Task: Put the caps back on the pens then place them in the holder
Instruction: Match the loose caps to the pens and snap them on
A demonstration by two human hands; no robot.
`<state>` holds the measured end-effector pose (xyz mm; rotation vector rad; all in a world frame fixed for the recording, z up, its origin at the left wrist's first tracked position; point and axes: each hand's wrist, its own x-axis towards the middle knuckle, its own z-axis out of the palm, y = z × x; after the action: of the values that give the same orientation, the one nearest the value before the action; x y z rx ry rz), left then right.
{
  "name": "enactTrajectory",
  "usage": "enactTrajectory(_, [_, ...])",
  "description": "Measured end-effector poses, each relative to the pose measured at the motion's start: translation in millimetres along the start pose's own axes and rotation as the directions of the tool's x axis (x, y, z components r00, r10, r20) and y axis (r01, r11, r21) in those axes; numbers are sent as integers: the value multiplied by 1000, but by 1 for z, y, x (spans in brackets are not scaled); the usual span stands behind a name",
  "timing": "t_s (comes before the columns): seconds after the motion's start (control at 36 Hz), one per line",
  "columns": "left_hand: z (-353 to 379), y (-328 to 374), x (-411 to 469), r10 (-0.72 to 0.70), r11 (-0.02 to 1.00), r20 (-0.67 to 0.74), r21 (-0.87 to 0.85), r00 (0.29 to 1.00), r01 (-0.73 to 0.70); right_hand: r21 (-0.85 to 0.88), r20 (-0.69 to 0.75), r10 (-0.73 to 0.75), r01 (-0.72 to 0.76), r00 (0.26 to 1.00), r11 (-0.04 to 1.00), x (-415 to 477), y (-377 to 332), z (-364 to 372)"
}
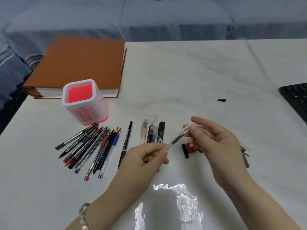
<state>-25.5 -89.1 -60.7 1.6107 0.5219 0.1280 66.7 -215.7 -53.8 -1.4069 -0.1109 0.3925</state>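
Note:
My left hand (146, 156) grips the lower end of a clear-barrelled pen (173, 141), held slanting up to the right above the table. My right hand (214, 140) pinches a clear cap (191, 127) that sits over the pen's tip end. The white and pink holder (84, 103) stands upright at the left with nothing visible inside. A fan of several pens (93, 146) lies in front of it. A few more pens (152, 131) lie side by side in the middle. Loose black and red caps (189, 148) lie under my right hand.
A brown-covered book (79, 63) lies behind the holder. A single black cap (221, 100) rests alone at the right. A black keyboard (295, 97) pokes in from the right edge. Clear pen parts (245, 150) lie beyond my right wrist. Blue fabric lies past the table's far edge.

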Motion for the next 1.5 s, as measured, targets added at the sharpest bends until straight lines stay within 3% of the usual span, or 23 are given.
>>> enactTrajectory(0.28, [-3,-7,-4,183,959,9,220,983,-181,15,51,-59,59,997,998,-8,1,6])
enactTrajectory(0.36, [0,-13,-5,185,967,16,177,983,-185,30,44,-66,65,997,997,-11,4,7])
enactTrajectory(0.5, [2,-9,-4,-21,999,40,-43,999,23,53,65,-62,58,996,997,-12,8,7])
enactTrajectory(0.61, [2,-4,-5,-244,926,181,-248,953,284,62,81,-42,37,996,997,-13,12,6])
enactTrajectory(0.69, [0,-2,-3,-283,896,254,-274,925,349,78,92,-37,30,995,996,-13,11,5])
enactTrajectory(0.78, [2,-7,4,-228,960,159,-129,961,249,78,43,-7,3,999,997,-13,15,5])
enactTrajectory(0.86, [4,-15,8,-56,990,42,130,998,50,87,-54,36,-31,998,996,-12,23,2])
enactTrajectory(0.94, [9,-15,7,135,933,55,330,989,-146,215,-105,106,-82,989,973,-11,24,-4])
enactTrajectory(1.0, [15,-9,8,147,921,86,350,985,-168,306,-113,142,-102,983,947,-10,22,-7])
enactTrajectory(1.06, [18,-1,12,33,951,142,301,989,-75,312,-108,142,-102,984,944,-8,21,-12])
enactTrajectory(1.11, [17,3,16,-152,980,213,161,965,118,306,-85,128,-96,988,947,-10,20,-17])
enactTrajectory(1.19, [14,6,17,-364,920,375,6,852,391,377,-80,149,-109,985,920,-14,19,-23])
enactTrajectory(1.28, [5,3,19,-504,819,441,-28,743,572,474,-200,166,-53,966,879,-8,22,-47])
enactTrajectory(1.33, [-3,-4,21,-536,807,370,-38,759,589,306,-254,121,-39,959,951,-4,19,-65])
enactTrajectory(1.39, [-8,-14,23,-483,867,254,7,838,498,-35,-230,38,-47,972,998,-2,22,-78])
enactTrajectory(1.44, [-6,-18,22,-375,927,158,28,914,375,-384,-163,-46,-20,985,923,-1,28,-84])
enactTrajectory(1.5, [-2,-17,22,-290,956,85,-14,953,292,-594,-100,-103,24,990,804,1,31,-88])
